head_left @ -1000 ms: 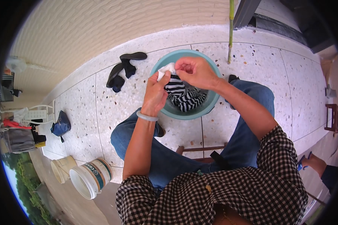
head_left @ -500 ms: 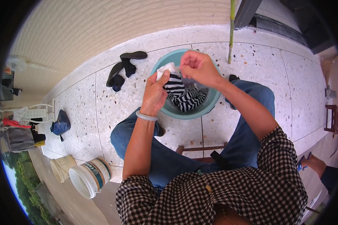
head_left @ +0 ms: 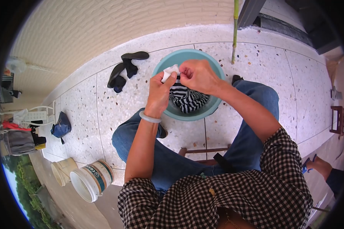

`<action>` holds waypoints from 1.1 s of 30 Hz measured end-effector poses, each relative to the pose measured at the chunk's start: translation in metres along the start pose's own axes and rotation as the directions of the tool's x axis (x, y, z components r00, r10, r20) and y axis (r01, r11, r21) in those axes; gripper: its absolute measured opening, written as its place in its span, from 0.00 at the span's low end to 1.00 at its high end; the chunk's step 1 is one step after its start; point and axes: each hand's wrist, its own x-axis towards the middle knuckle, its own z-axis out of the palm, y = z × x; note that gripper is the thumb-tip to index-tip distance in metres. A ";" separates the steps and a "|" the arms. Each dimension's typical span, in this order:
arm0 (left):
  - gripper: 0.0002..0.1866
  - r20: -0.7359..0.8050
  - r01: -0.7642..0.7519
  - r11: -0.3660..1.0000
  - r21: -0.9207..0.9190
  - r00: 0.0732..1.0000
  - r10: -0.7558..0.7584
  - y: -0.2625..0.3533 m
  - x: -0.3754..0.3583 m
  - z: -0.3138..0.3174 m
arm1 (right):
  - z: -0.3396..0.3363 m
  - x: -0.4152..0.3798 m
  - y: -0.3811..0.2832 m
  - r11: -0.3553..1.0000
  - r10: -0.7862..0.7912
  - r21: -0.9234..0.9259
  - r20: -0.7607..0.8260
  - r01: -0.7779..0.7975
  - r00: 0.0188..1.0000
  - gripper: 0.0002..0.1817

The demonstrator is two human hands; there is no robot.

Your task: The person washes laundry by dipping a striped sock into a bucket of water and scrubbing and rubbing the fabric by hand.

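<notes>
My left hand [head_left: 159,91] is closed on a white cloth piece [head_left: 169,72], held above the teal basin [head_left: 167,56]. Black-and-white striped fabric [head_left: 189,100] hangs just below and lies bunched inside the basin. Beside the white piece, my right hand [head_left: 202,76] is closed, its fingertips pinched near the cloth's right edge. Whatever lies between those fingertips is too small to make out.
Black shoes with dark cloth [head_left: 122,71] lie left of the basin. Two buckets [head_left: 91,181] and a blue bag [head_left: 62,125] are farther left. A green pole [head_left: 235,34] stands behind. Another person's foot [head_left: 309,165] shows at right.
My right hand has come down and left, from above the basin to beside the white cloth. My left hand has shifted slightly right with the cloth.
</notes>
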 end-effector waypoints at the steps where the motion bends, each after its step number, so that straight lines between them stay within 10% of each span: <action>1: 0.11 0.006 0.004 1.000 0.005 1.000 -0.004 0.000 0.000 -0.001 | 0.000 0.000 0.002 0.999 0.032 0.043 0.015 -0.032 0.999 0.05; 6: 0.12 0.017 0.067 0.993 -0.094 0.998 -0.066 0.002 -0.001 0.002 | 0.000 0.001 0.008 0.976 0.130 0.170 0.041 -0.135 0.991 0.03; 15: 0.13 0.030 0.180 0.968 -0.177 0.984 -0.177 0.012 -0.004 0.004 | -0.001 0.002 0.003 0.540 0.537 0.661 0.204 -0.520 0.818 0.02; 26: 0.11 -0.106 0.173 0.955 -0.241 0.973 -0.203 0.009 -0.003 -0.001 | -0.006 0.008 0.020 0.752 0.501 0.513 -0.037 -0.413 0.865 0.01; 33: 0.11 -0.097 0.166 0.959 -0.229 0.977 -0.192 0.008 -0.002 -0.009 | 0.014 -0.011 0.003 0.948 0.135 0.284 0.056 -0.146 0.989 0.03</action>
